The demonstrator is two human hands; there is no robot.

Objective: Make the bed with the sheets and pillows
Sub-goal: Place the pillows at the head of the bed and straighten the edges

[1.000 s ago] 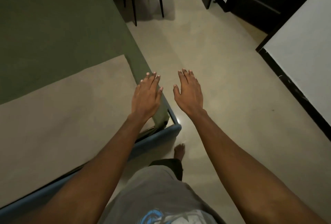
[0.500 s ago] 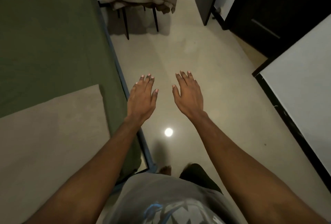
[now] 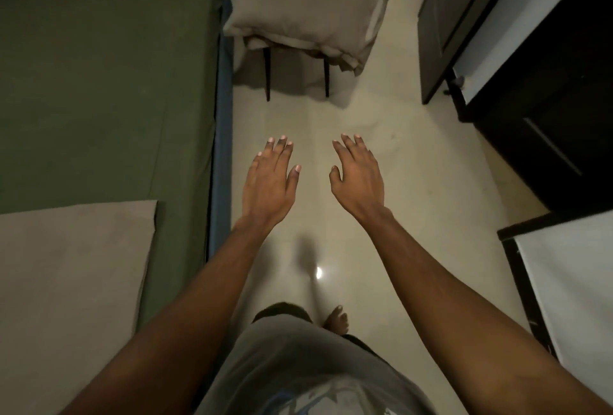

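Advancing beside the bed (image 3: 99, 82), left hand (image 3: 267, 184) and right hand (image 3: 358, 182) hover spread, empty, nearer the pillow (image 3: 311, 6).

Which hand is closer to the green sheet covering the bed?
Left. The left hand is over the floor just right of the green sheet; the right hand is farther right.

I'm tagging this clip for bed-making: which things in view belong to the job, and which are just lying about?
Part of the job:
green sheet on the bed
beige sheet over its near end
pillow on the chair
left hand and right hand, both empty

Just there:
chair
dark cabinet
white panel
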